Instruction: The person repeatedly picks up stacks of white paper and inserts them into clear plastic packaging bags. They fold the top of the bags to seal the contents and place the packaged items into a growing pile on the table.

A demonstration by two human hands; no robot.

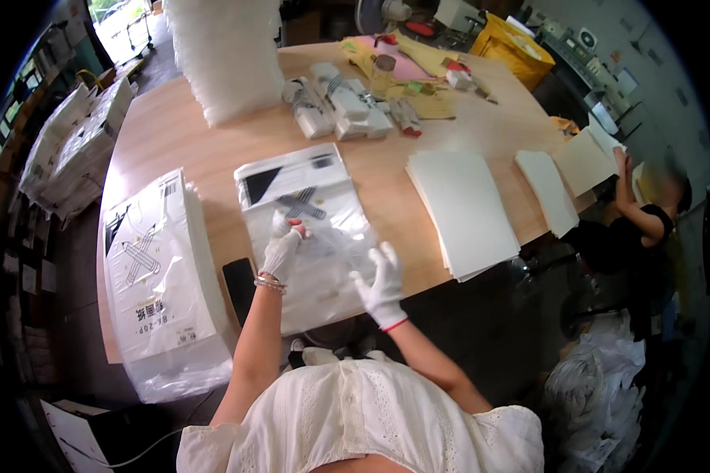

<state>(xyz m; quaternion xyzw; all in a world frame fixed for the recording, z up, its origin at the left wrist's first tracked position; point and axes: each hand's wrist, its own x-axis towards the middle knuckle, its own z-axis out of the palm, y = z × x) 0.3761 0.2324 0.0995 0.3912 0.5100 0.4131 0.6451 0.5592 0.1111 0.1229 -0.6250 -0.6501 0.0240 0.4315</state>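
Note:
A flat printed plastic bag [331, 284], clear with black patches and a pencil drawing, lies before me at the table's front edge. My left hand [282, 246], in a white glove with bare fingertips showing, is over its middle. Those fingers are curled together and seem to pinch its clear film. My right hand [383, 288], gloved in white with a red cuff, hovers by the bag's right edge, fingers spread and nothing in them. To the right lies a stack of white paper sheets [465, 209].
A tall pile of packed bags [146, 260] stands at left, beside a black phone-like slab [241, 292]. Farther back are a white foam-like stack [225, 59] and several wrapped bundles [343, 98]. Another person [647, 213] handles paper at right, near a smaller paper stack [546, 189].

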